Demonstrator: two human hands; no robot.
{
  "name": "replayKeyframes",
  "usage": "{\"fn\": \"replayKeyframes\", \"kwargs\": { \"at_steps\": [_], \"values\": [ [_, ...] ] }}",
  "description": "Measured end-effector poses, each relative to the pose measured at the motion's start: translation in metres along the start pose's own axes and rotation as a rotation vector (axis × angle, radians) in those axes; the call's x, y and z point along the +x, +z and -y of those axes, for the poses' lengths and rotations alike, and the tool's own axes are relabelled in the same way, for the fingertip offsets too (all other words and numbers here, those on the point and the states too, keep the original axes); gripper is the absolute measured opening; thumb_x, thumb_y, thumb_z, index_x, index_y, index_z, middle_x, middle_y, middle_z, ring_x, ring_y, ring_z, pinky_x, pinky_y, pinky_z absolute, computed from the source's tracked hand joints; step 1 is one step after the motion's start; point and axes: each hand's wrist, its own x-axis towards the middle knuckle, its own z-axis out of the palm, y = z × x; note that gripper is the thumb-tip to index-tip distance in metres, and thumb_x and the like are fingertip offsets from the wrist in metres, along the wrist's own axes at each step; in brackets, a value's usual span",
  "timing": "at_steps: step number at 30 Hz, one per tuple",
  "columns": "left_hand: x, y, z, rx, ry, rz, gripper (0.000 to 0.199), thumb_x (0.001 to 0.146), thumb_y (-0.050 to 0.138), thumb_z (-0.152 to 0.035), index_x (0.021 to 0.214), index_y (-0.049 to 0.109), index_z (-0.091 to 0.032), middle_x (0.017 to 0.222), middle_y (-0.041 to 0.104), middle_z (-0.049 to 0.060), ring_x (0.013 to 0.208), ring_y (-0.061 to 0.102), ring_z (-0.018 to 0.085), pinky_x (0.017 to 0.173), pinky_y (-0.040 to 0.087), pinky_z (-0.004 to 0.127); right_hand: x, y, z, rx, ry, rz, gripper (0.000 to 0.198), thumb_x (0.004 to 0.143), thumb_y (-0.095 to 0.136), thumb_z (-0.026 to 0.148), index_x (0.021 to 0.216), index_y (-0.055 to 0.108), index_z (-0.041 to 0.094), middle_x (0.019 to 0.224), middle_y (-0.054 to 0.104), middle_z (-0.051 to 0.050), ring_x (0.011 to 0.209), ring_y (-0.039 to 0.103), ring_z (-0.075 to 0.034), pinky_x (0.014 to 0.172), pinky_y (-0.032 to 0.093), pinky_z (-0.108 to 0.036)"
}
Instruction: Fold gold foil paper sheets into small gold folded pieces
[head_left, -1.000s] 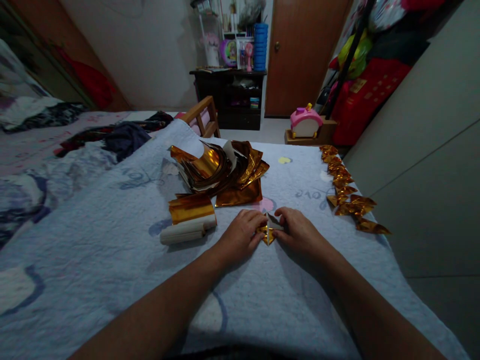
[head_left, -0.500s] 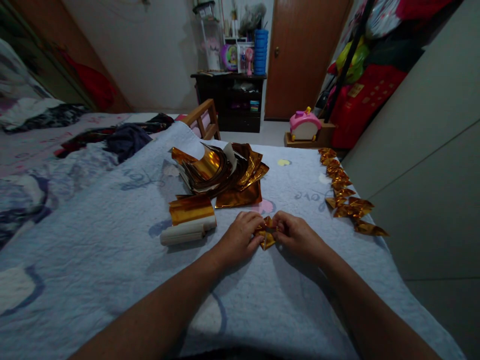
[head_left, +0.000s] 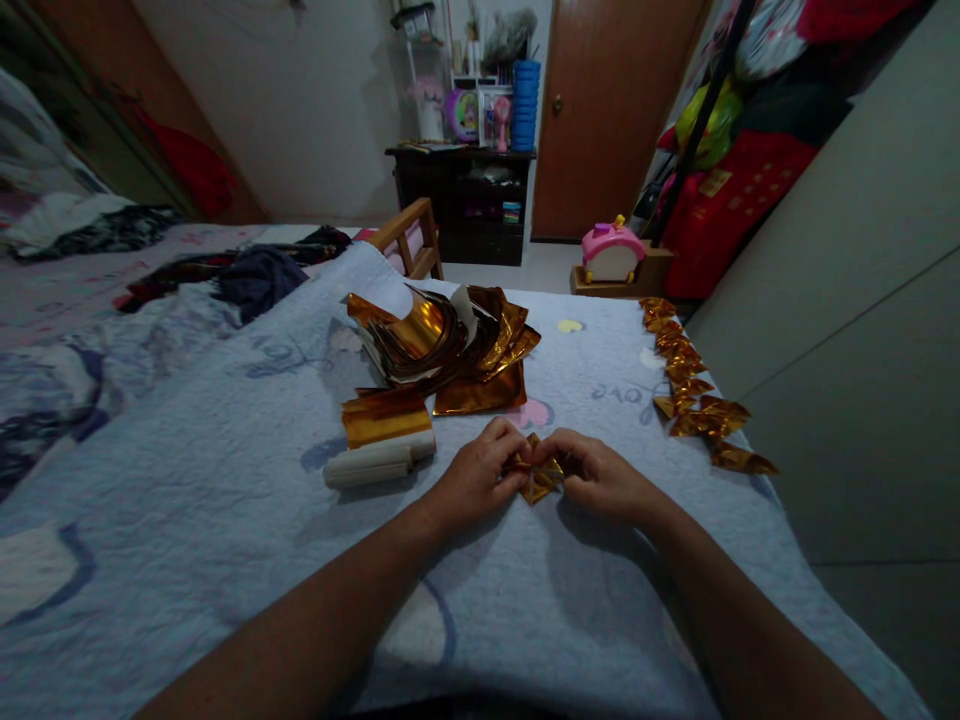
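A small folded piece of gold foil paper [head_left: 534,490] lies on the bed cover between my hands, showing creases that meet near its middle. From the left, my left hand [head_left: 480,468] pinches its edge with thumb and fingers. My right hand [head_left: 607,478] is closed at its right side, fingertips pressing near the top and middle. Both hands partly cover the foil. Beyond them sits a curved, fanned stack of gold foil sheets [head_left: 416,340]. Left of my hands rests a smaller curled bundle of sheets [head_left: 386,422] with its pale underside rolled up.
Folded gold foil pieces [head_left: 681,365] run in a row along the right edge of the light blue bed cover [head_left: 285,560]. A pale cabinet [head_left: 862,330] stands close on the right. Past the bed are a pink toy [head_left: 611,252] and a dark shelf [head_left: 465,205].
My right hand's fingers have moved up and over the foil's top. More of the foil's creased surface shows, spread flatter between my hands. The view has shifted slightly.
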Motion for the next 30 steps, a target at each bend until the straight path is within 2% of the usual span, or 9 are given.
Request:
{"fn": "replayKeyframes", "kwargs": {
  "at_steps": [2, 7, 10, 12, 14, 17, 25, 27, 30],
  "values": [
    [0.000, 0.000, 0.002, -0.073, -0.006, -0.033, 0.015, 0.077, 0.062, -0.008, 0.086, 0.061, -0.019, 0.094, 0.052, 0.002, 0.091, 0.054, 0.018, 0.077, 0.043, 0.028, 0.000, 0.001, -0.001, 0.032, 0.003, -0.027, 0.047, 0.063, 0.046, -0.001, 0.097, 0.068, 0.021, 0.100, 0.069, -0.004, 0.093, 0.064, -0.019, 0.083, 0.049, -0.033],
    [0.003, 0.001, 0.012, -0.381, -0.121, -0.122, 0.011, 0.079, 0.067, -0.017, 0.089, 0.062, -0.019, 0.092, 0.057, 0.002, 0.086, 0.058, 0.016, 0.074, 0.046, 0.026, 0.004, 0.004, -0.008, 0.062, -0.023, -0.110, 0.030, 0.080, 0.051, 0.005, 0.099, 0.068, 0.021, 0.096, 0.068, -0.004, 0.089, 0.063, -0.018, 0.081, 0.049, -0.033],
    [0.004, 0.002, 0.015, -0.561, -0.227, -0.134, 0.015, 0.081, 0.068, -0.025, 0.092, 0.060, -0.018, 0.086, 0.061, 0.001, 0.076, 0.059, 0.014, 0.067, 0.046, 0.024, 0.004, 0.006, -0.009, -0.015, -0.083, -0.136, 0.025, 0.086, 0.053, 0.008, 0.097, 0.069, 0.022, 0.092, 0.063, -0.003, 0.085, 0.061, -0.017, 0.078, 0.049, -0.032],
    [0.004, 0.002, 0.014, -0.597, -0.249, -0.129, 0.015, 0.082, 0.068, -0.026, 0.093, 0.060, -0.018, 0.084, 0.062, 0.001, 0.073, 0.059, 0.013, 0.066, 0.046, 0.024, 0.003, 0.007, -0.008, -0.097, -0.139, -0.171, 0.023, 0.087, 0.056, 0.008, 0.095, 0.071, 0.023, 0.090, 0.058, -0.002, 0.085, 0.059, -0.017, 0.077, 0.049, -0.032],
    [0.004, 0.002, 0.014, -0.587, -0.240, -0.110, 0.013, 0.083, 0.067, -0.025, 0.092, 0.061, -0.017, 0.083, 0.062, 0.001, 0.074, 0.059, 0.013, 0.067, 0.047, 0.025, 0.003, 0.007, -0.007, -0.185, -0.201, -0.214, 0.022, 0.085, 0.061, 0.007, 0.092, 0.072, 0.025, 0.094, 0.056, -0.003, 0.093, 0.057, -0.019, 0.083, 0.049, -0.035],
    [0.004, 0.002, 0.012, -0.497, -0.207, -0.104, 0.011, 0.084, 0.065, -0.022, 0.093, 0.062, -0.017, 0.084, 0.062, 0.001, 0.075, 0.060, 0.014, 0.068, 0.047, 0.026, 0.002, 0.008, -0.006, -0.287, -0.270, -0.222, 0.020, 0.084, 0.067, 0.007, 0.090, 0.072, 0.025, 0.106, 0.058, -0.005, 0.106, 0.055, -0.022, 0.095, 0.046, -0.040],
    [0.004, 0.004, 0.009, 0.155, -0.019, -0.199, 0.013, 0.082, 0.055, -0.007, 0.086, 0.059, -0.019, 0.095, 0.057, 0.004, 0.095, 0.056, 0.021, 0.086, 0.045, 0.034, 0.004, 0.015, -0.012, -0.384, -0.229, -0.083, 0.017, 0.085, 0.063, 0.004, 0.088, 0.069, 0.020, 0.097, 0.065, -0.006, 0.096, 0.057, -0.021, 0.087, 0.047, -0.035],
    [0.003, 0.005, 0.009, 0.242, -0.013, -0.204, 0.016, 0.080, 0.052, -0.004, 0.083, 0.055, -0.019, 0.095, 0.056, 0.005, 0.095, 0.055, 0.022, 0.085, 0.045, 0.034, 0.004, 0.017, -0.013, -0.384, -0.208, -0.073, 0.019, 0.083, 0.061, 0.001, 0.088, 0.068, 0.019, 0.096, 0.065, -0.006, 0.095, 0.057, -0.020, 0.086, 0.046, -0.034],
    [0.000, 0.004, 0.009, 0.296, -0.036, -0.162, 0.018, 0.077, 0.049, -0.003, 0.080, 0.053, -0.020, 0.091, 0.054, 0.004, 0.086, 0.054, 0.020, 0.076, 0.045, 0.032, 0.005, 0.020, -0.012, -0.381, -0.187, -0.061, 0.023, 0.080, 0.057, -0.003, 0.085, 0.065, 0.019, 0.092, 0.062, -0.005, 0.092, 0.056, -0.019, 0.083, 0.045, -0.032]
  ]
}}
